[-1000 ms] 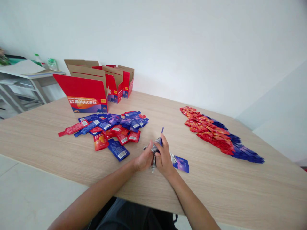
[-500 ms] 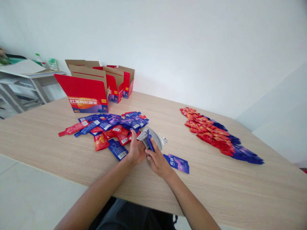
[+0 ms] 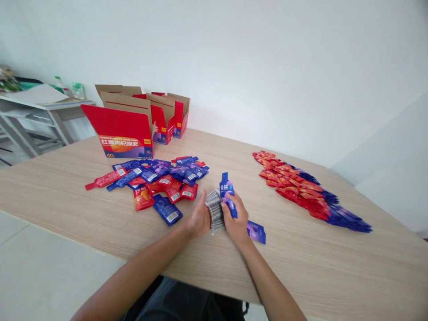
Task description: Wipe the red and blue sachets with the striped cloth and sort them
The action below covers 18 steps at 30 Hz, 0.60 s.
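In the head view, my right hand (image 3: pixel 238 223) pinches a blue pouch (image 3: pixel 226 188) with a narrow neck, held upright with its printed front showing. My left hand (image 3: pixel 199 218) is closed on a grey-and-white striped cloth (image 3: pixel 216 213), which hangs between both hands and meets the lower part of the pouch. Partly behind my right wrist, another blue pouch (image 3: pixel 257 232) lies flat on the table. To the left of my left hand is a loose heap of red and blue pouches (image 3: pixel 160 178), several with barcodes facing up.
Open red cartons (image 3: pixel 123 133) stand at the back left of the wooden table (image 3: pixel 301 267). On the right lie overlapping rows of red pouches (image 3: pixel 294 187) and blue pouches (image 3: pixel 347 218). A side desk (image 3: pixel 50 104) stands beyond the left edge.
The blue pouch has come up out of the cloth and turned its printed front toward me. Both hands shifted slightly right, and the cloth is now bunched more narrowly between them.
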Available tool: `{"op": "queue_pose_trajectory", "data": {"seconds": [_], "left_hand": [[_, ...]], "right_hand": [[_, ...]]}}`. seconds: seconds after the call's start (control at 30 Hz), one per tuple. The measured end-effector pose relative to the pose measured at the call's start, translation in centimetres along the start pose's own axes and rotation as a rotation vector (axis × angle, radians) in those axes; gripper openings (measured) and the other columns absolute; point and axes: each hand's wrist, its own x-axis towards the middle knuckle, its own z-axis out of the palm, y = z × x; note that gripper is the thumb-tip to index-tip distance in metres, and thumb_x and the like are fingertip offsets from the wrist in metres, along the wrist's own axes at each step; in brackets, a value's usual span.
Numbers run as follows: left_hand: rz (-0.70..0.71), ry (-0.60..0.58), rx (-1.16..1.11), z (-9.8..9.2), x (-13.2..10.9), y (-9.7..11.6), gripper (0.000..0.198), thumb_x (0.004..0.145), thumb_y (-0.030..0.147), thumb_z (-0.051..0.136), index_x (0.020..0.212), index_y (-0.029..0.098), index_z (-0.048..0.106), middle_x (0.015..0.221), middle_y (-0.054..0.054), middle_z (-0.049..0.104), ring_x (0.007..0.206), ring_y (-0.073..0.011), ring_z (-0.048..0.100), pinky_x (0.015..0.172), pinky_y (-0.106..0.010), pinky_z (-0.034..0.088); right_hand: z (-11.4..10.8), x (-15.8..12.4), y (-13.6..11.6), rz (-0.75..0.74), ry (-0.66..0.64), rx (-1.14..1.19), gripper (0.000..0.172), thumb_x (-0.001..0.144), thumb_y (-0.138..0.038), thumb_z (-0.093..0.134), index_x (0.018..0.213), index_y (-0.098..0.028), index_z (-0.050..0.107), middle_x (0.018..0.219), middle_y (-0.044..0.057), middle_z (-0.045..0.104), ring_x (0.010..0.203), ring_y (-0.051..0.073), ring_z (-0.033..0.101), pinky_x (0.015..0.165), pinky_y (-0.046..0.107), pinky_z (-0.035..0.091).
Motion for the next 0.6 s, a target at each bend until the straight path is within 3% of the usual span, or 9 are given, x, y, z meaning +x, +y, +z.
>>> {"op": "queue_pose_trajectory", "data": {"seconds": [0.1, 0.23, 0.4, 0.6], "left_hand": [[0.013, 0.02, -0.022, 0.1, -0.1, 0.3, 0.079, 0.091, 0.076, 0.037, 0.13, 0.014, 0.066, 0.111, -0.015, 0.076, 0.106, -0.0311, 0.071, 0.103, -0.046, 0.047], [0.006, 0.048, -0.016, 0.2, -0.1, 0.5, 0.079, 0.093, 0.075, 0.032, 0.127, 0.013, 0.068, 0.108, -0.015, 0.077, 0.101, -0.03, 0.072, 0.101, -0.046, 0.048], [-0.037, -0.005, 0.007, 0.6, -0.2, 0.3, 0.079, 0.095, 0.073, 0.029, 0.138, 0.015, 0.061, 0.118, -0.015, 0.074, 0.114, -0.0311, 0.068, 0.107, -0.047, 0.043], [-0.034, -0.115, 0.004, 0.7, -0.2, 0.2, 0.079, 0.096, 0.072, 0.028, 0.149, 0.018, 0.05, 0.133, -0.015, 0.068, 0.122, -0.0314, 0.063, 0.112, -0.049, 0.039]], "right_hand": [[-0.1, 0.5, 0.4, 0.038, 0.065, -0.039, 0.027, 0.092, -0.036, 0.07, 0.116, -0.023, 0.068, 0.113, 0.011, 0.073, 0.105, 0.027, 0.07, 0.095, 0.048, 0.058], [-0.1, 1.0, 0.7, 0.084, 0.068, -0.034, 0.028, 0.088, -0.039, 0.074, 0.11, -0.022, 0.071, 0.11, 0.011, 0.072, 0.101, 0.027, 0.069, 0.093, 0.047, 0.058], [-0.3, 1.1, 0.8, 0.113, 0.001, -0.097, 0.035, 0.094, -0.043, 0.064, 0.121, -0.021, 0.068, 0.135, 0.015, 0.06, 0.128, 0.029, 0.056, 0.109, 0.054, 0.047], [-0.5, 0.4, 1.6, 0.083, -0.155, -0.14, 0.039, 0.106, -0.035, 0.043, 0.139, -0.027, 0.061, 0.16, 0.009, 0.036, 0.146, 0.027, 0.039, 0.12, 0.054, 0.035]]}}
